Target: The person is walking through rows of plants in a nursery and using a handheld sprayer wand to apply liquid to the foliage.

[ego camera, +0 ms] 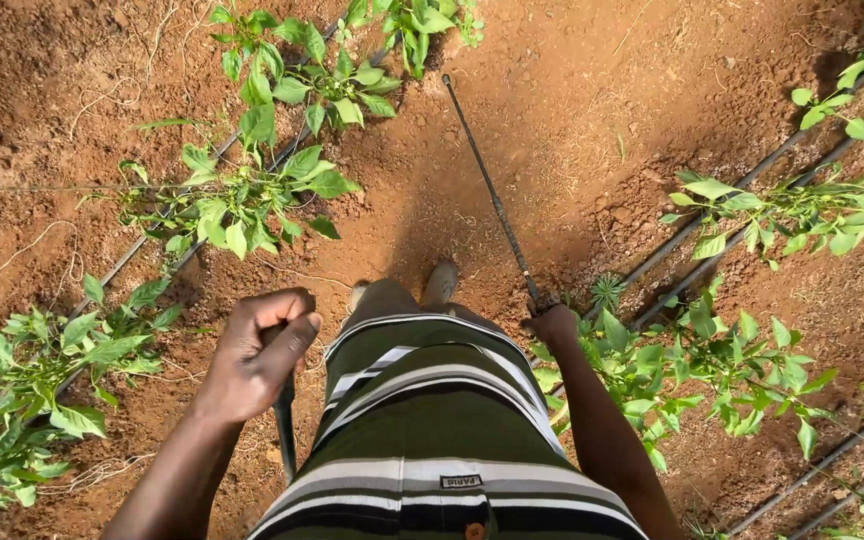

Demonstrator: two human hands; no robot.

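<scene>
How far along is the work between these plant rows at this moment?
Done: nothing on the soil or the plants shows treated ground for certain. In hand: the right hand holds a thin wand pointing forward along the path; the left hand is closed on a dark handle. Left: the rows ahead beside the drip lines look the same as those nearby.

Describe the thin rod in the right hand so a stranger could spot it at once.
Start at the bare red soil path between the two rows of green plants. The right hand grips the thin dark rod, which slants up the path. Unlike the black drip hoses lying under the plants, it is held off the ground.
</scene>
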